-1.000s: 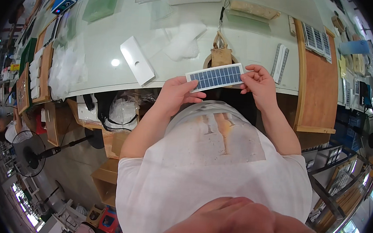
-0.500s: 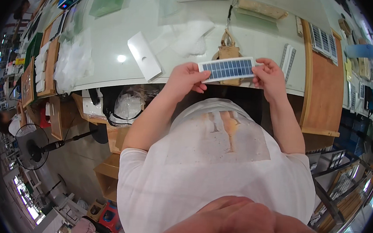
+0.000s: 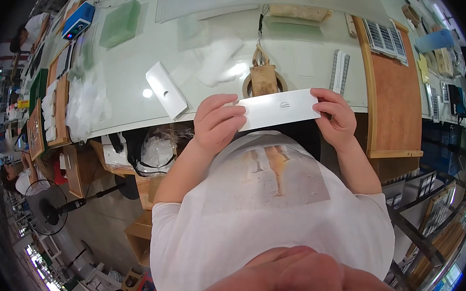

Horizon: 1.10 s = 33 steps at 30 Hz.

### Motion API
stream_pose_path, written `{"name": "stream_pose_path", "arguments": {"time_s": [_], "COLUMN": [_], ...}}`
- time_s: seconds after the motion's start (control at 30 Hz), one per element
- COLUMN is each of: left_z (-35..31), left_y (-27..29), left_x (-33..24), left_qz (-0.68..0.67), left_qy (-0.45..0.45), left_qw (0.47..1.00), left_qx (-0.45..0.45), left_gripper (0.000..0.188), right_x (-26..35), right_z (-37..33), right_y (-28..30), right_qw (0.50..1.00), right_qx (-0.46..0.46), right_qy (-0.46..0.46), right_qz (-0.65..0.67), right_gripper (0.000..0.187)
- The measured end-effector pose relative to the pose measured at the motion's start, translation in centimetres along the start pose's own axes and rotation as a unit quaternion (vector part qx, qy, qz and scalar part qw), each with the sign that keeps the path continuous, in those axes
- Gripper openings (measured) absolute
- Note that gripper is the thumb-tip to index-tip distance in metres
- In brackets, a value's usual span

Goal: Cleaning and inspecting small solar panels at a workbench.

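Between my two hands I hold a small solar panel [image 3: 271,113] by its ends, its plain white back with a small dark mark facing up. My left hand [image 3: 216,123] is closed around the left end, and my right hand [image 3: 334,116] pinches the right end. The panel is at the near edge of the table. Just beyond it, a brown block-like thing with a cord [image 3: 264,78] rests on a round ring [image 3: 280,83]. To the left of it on the table lies a similar white, flat long piece [image 3: 165,88] with a dark notch.
Wooden-edged boards [image 3: 395,103] bound the table on the right, with slatted pale strips [image 3: 339,72] beside them. Clear plastic wrap [image 3: 88,96], a green stack [image 3: 121,24] and a blue box [image 3: 78,21] are to the left. A standing fan [image 3: 46,207] is on the floor.
The solar panel has been turned over: its blue cells faced up before, and its white back does now. The view has also shifted a little.
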<state>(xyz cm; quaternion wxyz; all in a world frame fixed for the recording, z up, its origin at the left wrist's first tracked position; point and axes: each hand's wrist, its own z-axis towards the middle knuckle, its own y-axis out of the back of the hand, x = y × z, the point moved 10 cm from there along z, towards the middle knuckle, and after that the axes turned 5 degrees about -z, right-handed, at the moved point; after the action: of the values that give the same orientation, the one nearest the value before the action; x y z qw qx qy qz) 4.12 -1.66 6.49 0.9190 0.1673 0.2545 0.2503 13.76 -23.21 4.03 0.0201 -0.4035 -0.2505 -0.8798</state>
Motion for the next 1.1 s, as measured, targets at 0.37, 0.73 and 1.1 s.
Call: {"name": "stream_pose_path", "arguments": {"time_s": [0.37,0.73,1.1], "left_z": [2.7,0.4,-0.7], "left_y": [-3.5,-12.5,-9.3], "left_x": [0.0,2.4,4.2], "left_qz": [-0.075,-0.544,-0.518], "left_qy": [0.104,0.59,0.625], "left_qw": [0.99,0.593,0.565], "left_qx": [0.06,0.064,-0.144], "left_gripper": [0.031,0.034,0.021], "right_x": [-9.8,5.3,8.4], "right_z": [-3.4,0.5,-1.7], "right_y": [15.6,11.6,3.1], "right_qw": [0.94,0.867,0.877], "right_qx": [-0.174,-0.135,-0.04], "right_qy": [-0.291,0.232,0.357], "right_qz": [-0.02,-0.419,-0.32], "right_gripper": [0.013,0.022,0.024]}}
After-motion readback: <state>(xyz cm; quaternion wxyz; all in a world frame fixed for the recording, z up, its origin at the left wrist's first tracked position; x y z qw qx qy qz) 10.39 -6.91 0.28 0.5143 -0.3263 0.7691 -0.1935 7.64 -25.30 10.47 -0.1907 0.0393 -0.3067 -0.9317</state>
